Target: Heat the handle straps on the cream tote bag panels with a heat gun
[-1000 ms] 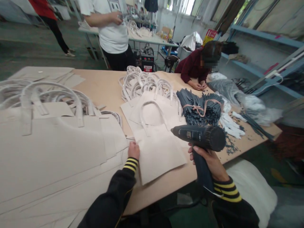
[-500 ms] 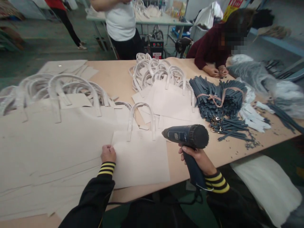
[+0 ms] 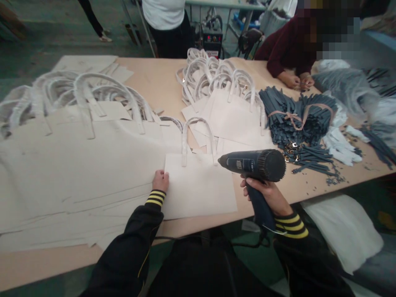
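Observation:
My right hand is wrapped round the handle of a dark blue heat gun, whose nozzle points left beside the handle of a small beige bag panel. The panel lies flat, with one arched handle at its top edge. At its left edge my left hand is closed, fingers curled on the panel's border; how much of the edge it pinches is hard to make out. Left of it, large beige panels lie stacked with wrapped handles.
Behind are more handled panels. To the right lie a tied bundle of grey-blue straps, buckled straps and white strips. A person in dark red leans on the table's far side; another in white stands behind.
The whole view has tilted down and shifted, so the table sits higher in the picture. Both hands keep their holds, and the heat gun stays close beside the handle.

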`<action>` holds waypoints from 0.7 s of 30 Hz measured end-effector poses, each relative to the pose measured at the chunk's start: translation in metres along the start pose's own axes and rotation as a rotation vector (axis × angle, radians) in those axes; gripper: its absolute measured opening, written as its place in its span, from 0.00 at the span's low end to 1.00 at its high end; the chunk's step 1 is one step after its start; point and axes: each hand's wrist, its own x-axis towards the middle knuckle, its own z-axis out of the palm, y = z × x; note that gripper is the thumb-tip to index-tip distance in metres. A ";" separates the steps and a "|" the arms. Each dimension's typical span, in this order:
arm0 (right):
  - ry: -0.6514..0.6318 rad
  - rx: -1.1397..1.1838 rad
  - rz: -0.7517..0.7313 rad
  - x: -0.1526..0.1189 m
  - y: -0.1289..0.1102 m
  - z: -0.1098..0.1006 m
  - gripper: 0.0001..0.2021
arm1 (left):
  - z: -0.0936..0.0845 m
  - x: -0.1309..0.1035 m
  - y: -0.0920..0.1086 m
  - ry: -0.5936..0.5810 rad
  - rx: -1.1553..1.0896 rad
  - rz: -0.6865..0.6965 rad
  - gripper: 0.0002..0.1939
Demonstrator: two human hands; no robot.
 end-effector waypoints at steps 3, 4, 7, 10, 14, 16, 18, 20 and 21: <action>-0.056 -0.346 -0.038 -0.038 0.008 -0.011 0.11 | -0.008 -0.001 -0.010 -0.204 0.082 0.108 0.06; -0.081 -0.431 -0.058 -0.051 0.012 -0.013 0.12 | -0.009 0.000 -0.013 -0.258 0.097 0.150 0.06; -0.230 -0.484 -0.018 -0.079 0.027 -0.006 0.14 | -0.012 0.002 -0.021 -0.363 0.093 0.242 0.10; -0.470 -0.408 0.023 -0.082 0.040 0.025 0.13 | -0.012 0.004 -0.022 -0.401 0.077 0.258 0.11; -0.728 -0.299 -0.042 -0.063 0.049 0.080 0.12 | -0.012 0.004 -0.020 -0.398 0.081 0.257 0.11; -0.776 -0.266 -0.071 -0.057 0.049 0.096 0.16 | -0.012 0.002 -0.020 -0.387 0.084 0.257 0.11; -0.754 -0.251 -0.085 -0.057 0.050 0.097 0.18 | -0.013 0.000 -0.019 -0.371 0.085 0.259 0.11; -0.698 -0.267 -0.060 -0.065 0.052 0.083 0.18 | -0.015 -0.001 -0.019 -0.363 0.081 0.261 0.11; -0.661 -0.282 -0.023 -0.072 0.053 0.072 0.17 | -0.016 -0.001 -0.018 -0.364 0.079 0.260 0.11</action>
